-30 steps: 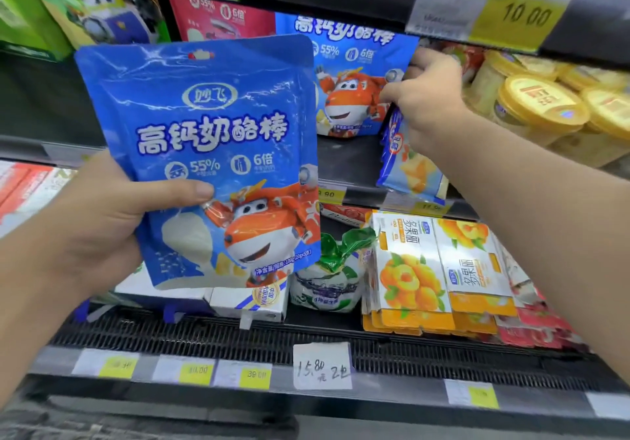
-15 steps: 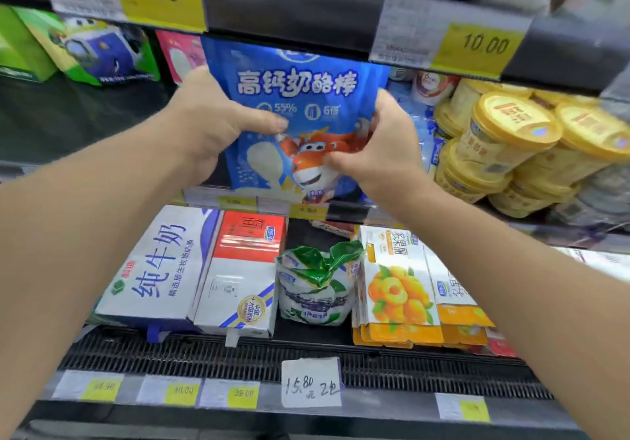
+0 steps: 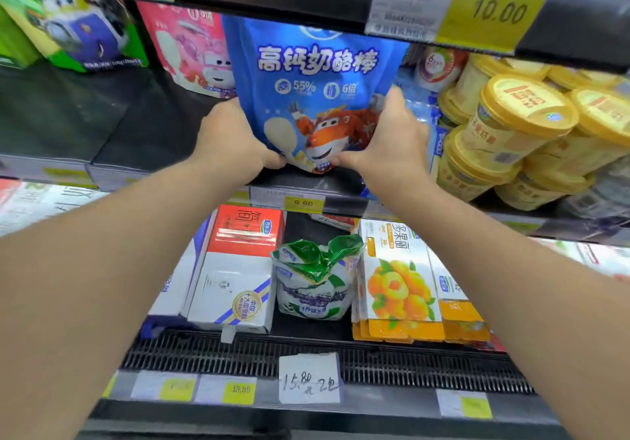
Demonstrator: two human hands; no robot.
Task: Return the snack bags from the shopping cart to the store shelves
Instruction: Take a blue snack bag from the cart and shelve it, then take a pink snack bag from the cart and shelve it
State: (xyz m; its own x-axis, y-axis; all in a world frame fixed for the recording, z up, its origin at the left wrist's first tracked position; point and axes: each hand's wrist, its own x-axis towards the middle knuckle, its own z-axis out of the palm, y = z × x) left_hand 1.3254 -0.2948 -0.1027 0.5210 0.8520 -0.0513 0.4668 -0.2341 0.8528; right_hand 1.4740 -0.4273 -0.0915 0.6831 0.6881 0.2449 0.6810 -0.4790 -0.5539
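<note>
A blue snack bag [image 3: 317,88] with white Chinese lettering and an orange cartoon plane stands upright on the middle shelf [image 3: 143,139]. My left hand [image 3: 231,143] grips its lower left edge. My right hand [image 3: 392,139] grips its lower right edge. The bag's bottom rests at the shelf's front. Its top reaches up to the price rail above. No shopping cart is in view.
A pink bag [image 3: 191,51] and a green bag [image 3: 68,30] stand to the left; yellow-lidded tubs [image 3: 518,129] are piled to the right. Below lie milk cartons [image 3: 238,269], a green-topped pouch [image 3: 317,276] and orange fruit packs [image 3: 399,283]. Price tags line the rails.
The blue bag went from my left hand alone up onto the middle shelf. Both hands have slid down from its sides to its bottom corners.
</note>
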